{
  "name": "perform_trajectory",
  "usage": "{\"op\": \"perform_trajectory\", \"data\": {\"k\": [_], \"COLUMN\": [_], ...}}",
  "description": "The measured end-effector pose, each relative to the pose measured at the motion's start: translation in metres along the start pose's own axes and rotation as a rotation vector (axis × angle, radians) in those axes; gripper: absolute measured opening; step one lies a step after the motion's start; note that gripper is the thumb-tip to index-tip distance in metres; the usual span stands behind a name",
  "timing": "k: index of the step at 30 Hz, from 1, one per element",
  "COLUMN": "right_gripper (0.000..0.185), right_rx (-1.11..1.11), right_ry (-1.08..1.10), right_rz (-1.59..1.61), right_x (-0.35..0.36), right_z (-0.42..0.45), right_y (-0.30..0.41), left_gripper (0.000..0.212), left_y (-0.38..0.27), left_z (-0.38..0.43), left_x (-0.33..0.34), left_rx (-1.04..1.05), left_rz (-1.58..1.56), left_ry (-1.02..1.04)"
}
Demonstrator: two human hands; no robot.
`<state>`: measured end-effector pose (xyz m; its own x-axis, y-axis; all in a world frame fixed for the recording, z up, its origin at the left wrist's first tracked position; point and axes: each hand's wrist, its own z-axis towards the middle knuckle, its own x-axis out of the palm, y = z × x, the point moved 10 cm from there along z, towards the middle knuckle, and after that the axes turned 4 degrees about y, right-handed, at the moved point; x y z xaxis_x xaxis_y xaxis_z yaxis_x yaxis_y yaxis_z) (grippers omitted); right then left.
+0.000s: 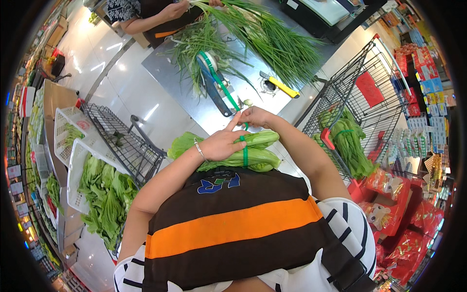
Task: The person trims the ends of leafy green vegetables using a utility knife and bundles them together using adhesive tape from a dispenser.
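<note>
A bunch of leafy lettuce (pixel 261 160) lies against my apron at the near edge of the metal table (pixel 160 71), with green tape (pixel 245 153) around its stems. My left hand (pixel 222 142) rests over the bunch, its index finger stretched to the green tape running from the dispenser. My right hand (pixel 253 117) pinches the tape just beyond the stems. The blue tape dispenser (pixel 215 87) with a green roll stands on the table. To its right lies a yellow-handled knife (pixel 281 87) beside a hole in the tabletop.
Scallions (pixel 277 47) cover the far tabletop, where a co-worker's hand (pixel 173 11) holds some. A shopping cart (pixel 365 84) with tied greens (pixel 346 142) stands right. On the left are another cart (pixel 120 127) and a white crate (pixel 74 175) of loose lettuce (pixel 105 193). Red packages (pixel 386 204) sit lower right.
</note>
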<state>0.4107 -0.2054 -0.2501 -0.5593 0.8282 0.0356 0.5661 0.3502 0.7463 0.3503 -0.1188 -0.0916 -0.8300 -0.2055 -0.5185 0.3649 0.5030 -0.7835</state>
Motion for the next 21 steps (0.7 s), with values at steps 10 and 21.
{"op": "perform_trajectory", "data": {"k": [10,21], "right_gripper": [0.024,0.042], "right_rx": [0.010,0.054], "right_ry": [0.048,-0.453], "right_rz": [-0.027,-0.573], "right_x": [-0.010,-0.067], "right_z": [0.027,0.022], "right_y": [-0.009,-0.020], "left_gripper": [0.044,0.041], "left_y": [0.014,0.018], "left_z": [0.026,0.018], "left_x": [-0.018,-0.019], "left_rx": [-0.038,-0.032], "left_rz": [-0.003,-0.045], "left_ry": [0.175,0.086]}}
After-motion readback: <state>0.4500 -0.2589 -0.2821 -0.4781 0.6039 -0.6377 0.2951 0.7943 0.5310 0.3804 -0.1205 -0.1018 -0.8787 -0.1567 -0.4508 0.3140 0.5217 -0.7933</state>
